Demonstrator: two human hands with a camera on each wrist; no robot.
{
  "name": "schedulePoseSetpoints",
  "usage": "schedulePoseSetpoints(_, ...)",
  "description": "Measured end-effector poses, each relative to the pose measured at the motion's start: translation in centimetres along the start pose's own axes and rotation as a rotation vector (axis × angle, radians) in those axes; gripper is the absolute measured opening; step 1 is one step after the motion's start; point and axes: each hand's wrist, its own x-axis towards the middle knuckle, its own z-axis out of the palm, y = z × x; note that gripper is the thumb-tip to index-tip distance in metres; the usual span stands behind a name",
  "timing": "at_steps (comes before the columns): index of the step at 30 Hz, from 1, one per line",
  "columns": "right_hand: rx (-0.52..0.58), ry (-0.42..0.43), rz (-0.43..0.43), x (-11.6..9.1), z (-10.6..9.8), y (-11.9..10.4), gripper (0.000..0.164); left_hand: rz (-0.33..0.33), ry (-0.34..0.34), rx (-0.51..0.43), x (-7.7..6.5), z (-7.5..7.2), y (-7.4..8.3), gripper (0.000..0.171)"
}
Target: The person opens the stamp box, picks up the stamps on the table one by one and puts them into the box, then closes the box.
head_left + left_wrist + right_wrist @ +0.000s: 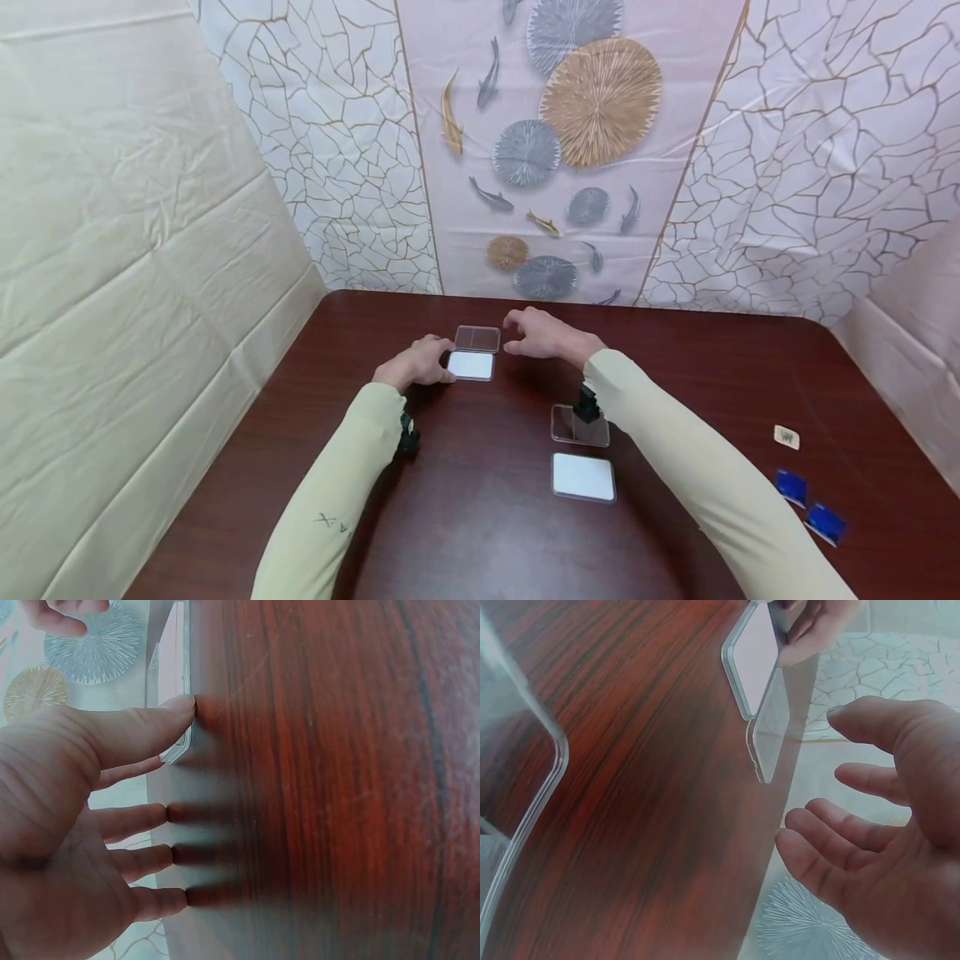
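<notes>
Toward the far side of the table, my left hand [422, 362] pinches the left end of a flat clear plastic case with a white insert [471, 365]. In the left wrist view the thumb [176, 712] lies against the case's near edge, while the other fingertips touch the table. Directly behind that case lies a clear plastic cover [477, 338]. To the right of the cover my right hand [550, 334] hovers with loosely bent fingers, holding nothing. The right wrist view shows a gap between these fingers and the clear cover [771, 742].
Nearer me lie a second clear cover [564, 423], partly under the right wrist's camera, and a second white-filled case [583, 477]. On the right side of the table are a small pale square piece [786, 437] and two blue packets [791, 487]. A patterned cloth [525, 242] hangs behind the table.
</notes>
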Motion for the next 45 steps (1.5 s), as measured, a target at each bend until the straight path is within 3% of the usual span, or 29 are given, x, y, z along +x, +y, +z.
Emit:
schedulePoseSetpoints(27,0.008,0.038,-0.033,-5.3,-1.7,-0.6,0.047,0.013,-0.011,0.02,-0.1,-0.1,-0.1,0.061)
schedulePoseSetpoints(45,0.01,0.117,-0.052,-9.6,-2.2,0.1,0.044,0.021,-0.014,0.004,-0.2,-0.1,0.2,0.059)
